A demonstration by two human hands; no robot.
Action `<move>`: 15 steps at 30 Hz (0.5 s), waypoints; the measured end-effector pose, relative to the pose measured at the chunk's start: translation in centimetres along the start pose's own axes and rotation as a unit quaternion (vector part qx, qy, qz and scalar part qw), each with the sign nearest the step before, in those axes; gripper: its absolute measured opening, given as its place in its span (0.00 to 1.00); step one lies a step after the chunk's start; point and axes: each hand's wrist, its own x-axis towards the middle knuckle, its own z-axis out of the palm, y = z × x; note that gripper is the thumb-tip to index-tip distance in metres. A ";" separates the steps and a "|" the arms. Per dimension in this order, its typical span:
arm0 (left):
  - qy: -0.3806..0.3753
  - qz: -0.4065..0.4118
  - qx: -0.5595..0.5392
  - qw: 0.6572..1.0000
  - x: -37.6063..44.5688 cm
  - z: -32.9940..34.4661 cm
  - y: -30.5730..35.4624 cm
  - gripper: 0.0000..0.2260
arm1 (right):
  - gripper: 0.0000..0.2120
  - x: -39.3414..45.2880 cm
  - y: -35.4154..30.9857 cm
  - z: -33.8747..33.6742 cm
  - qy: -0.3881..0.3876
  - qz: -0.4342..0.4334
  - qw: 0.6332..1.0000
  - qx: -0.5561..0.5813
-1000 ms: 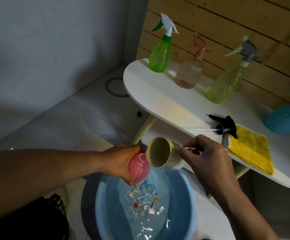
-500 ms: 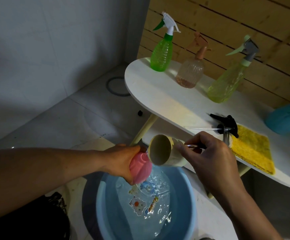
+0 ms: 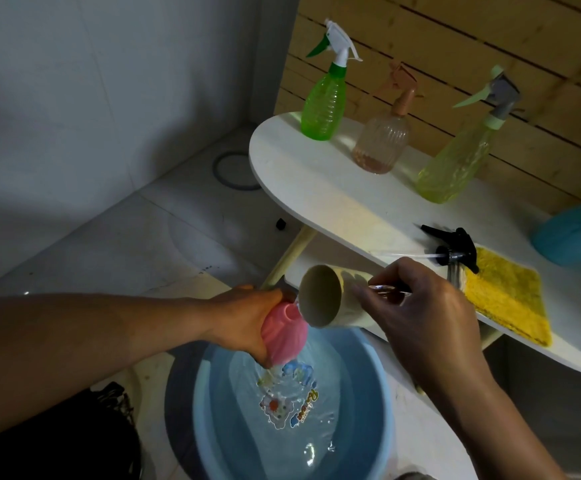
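My left hand [image 3: 244,318] grips a pink ribbed bottle [image 3: 284,334] and holds it tilted above a blue basin [image 3: 379,427] of water with cartoon stickers on its bottom. My right hand [image 3: 417,320] holds a beige cup [image 3: 327,299] by its handle, tipped on its side with its mouth against the top of the pink bottle. Water runs down from the bottle into the basin.
A white oval table [image 3: 317,188] carries a green spray bottle [image 3: 323,102], a peach spray bottle [image 3: 382,143], a yellow-green spray bottle [image 3: 455,161], a loose black spray head [image 3: 455,247], a yellow cloth [image 3: 504,296] and a teal object [image 3: 573,233]. Behind it stands a wooden slat wall. The floor is tiled.
The cup and the pink bottle stay pressed together over the basin. The water surface has kept rippling as liquid runs in; both hands have barely shifted.
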 end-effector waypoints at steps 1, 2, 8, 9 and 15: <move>-0.002 0.000 -0.001 1.000 0.0 0.0 0.0 0.48 | 0.11 0.0 -0.1 0.0 0.004 -0.002 1.000 -0.004; -0.004 0.000 0.000 1.000 0.0 0.0 0.1 0.47 | 0.11 -0.1 -0.1 0.0 0.008 -0.004 1.000 -0.008; -0.005 0.007 0.002 1.000 0.1 0.0 0.3 0.45 | 0.12 -0.2 -0.7 -0.4 0.031 -0.030 0.999 -0.029; -0.007 0.009 0.001 1.000 0.1 0.0 0.3 0.44 | 0.12 -0.2 -0.8 -0.5 0.034 -0.033 0.998 -0.032; -0.010 0.010 -0.004 1.000 0.2 0.1 0.2 0.43 | 0.11 -0.4 -1.2 -0.7 0.054 -0.059 0.996 -0.040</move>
